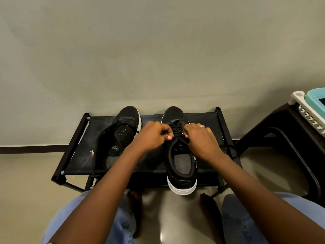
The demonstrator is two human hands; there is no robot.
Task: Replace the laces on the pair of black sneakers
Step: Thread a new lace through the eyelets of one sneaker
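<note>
Denim-clad knees (84,217) nearest; beyond, black shoe rack (223,124) bearing both sneakers. Right sneaker (181,166) toe-away, long axis straight ahead, black lace (177,129) pinched between left hand (153,136) and right hand (202,140), curled either side. Left sneaker (121,131) unlaced, nearer left hand.

Support: black fabric-topped rack (82,152), lower centre of frame, standing on the floor (26,173).
On it, left: unlaced black sneaker (121,131).
On it, right: laced black sneaker (181,166).
</note>
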